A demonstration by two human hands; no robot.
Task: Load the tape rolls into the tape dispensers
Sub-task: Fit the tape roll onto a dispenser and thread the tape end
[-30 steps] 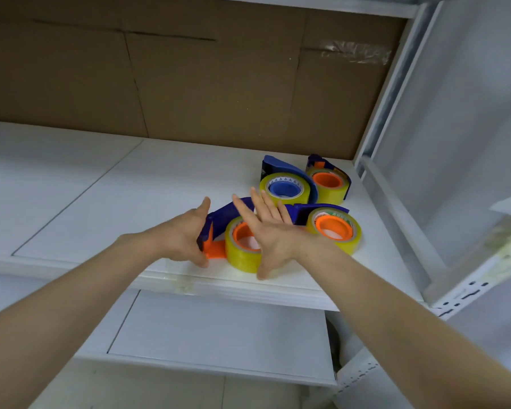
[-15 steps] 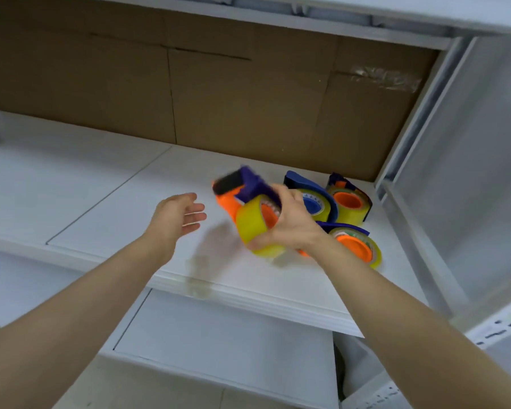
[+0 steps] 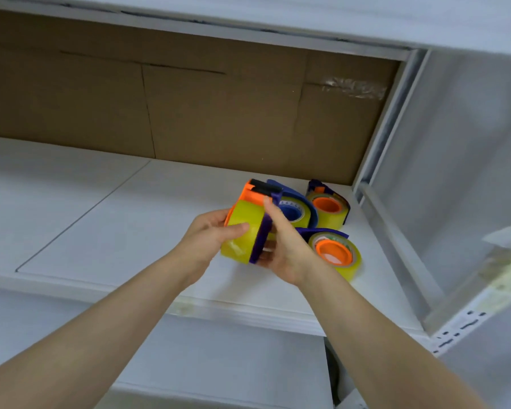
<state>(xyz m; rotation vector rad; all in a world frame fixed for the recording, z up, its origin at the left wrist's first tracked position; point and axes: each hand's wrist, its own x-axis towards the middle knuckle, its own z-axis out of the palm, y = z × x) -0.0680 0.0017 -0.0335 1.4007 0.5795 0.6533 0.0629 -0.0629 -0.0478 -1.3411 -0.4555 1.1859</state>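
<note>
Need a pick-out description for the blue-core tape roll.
On the white shelf, go to the right end by the brown cardboard back panel, where three yellow tape rolls lie in purple dispensers. Take the leftmost, the blue-core tape roll; its back neighbour and front neighbour have orange cores.

White shelf [image 3: 124,231], brown cardboard [image 3: 219,119] at back w/ clear tape patch [image 3: 353,87]

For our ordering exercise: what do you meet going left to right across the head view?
Left hand → held roll → held dispenser → right hand → front orange-core roll → shelf post
</note>
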